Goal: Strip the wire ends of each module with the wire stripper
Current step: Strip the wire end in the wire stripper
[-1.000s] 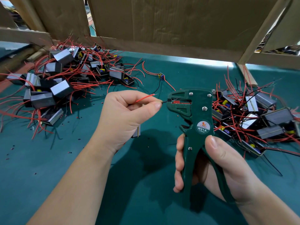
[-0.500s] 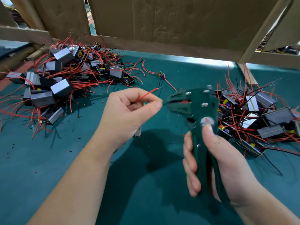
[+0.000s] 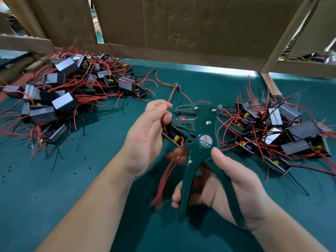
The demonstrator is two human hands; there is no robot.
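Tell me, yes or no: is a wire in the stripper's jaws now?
No, the wire stripper shows nothing between its jaws; the left hand holds the module beside it, red wires hanging down.

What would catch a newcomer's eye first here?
A dark green wire stripper sits at centre in the right hand, beside a small black module with red wires held by the left hand. Heaps of grey modules tangled in red wires lie left and right on the teal table.
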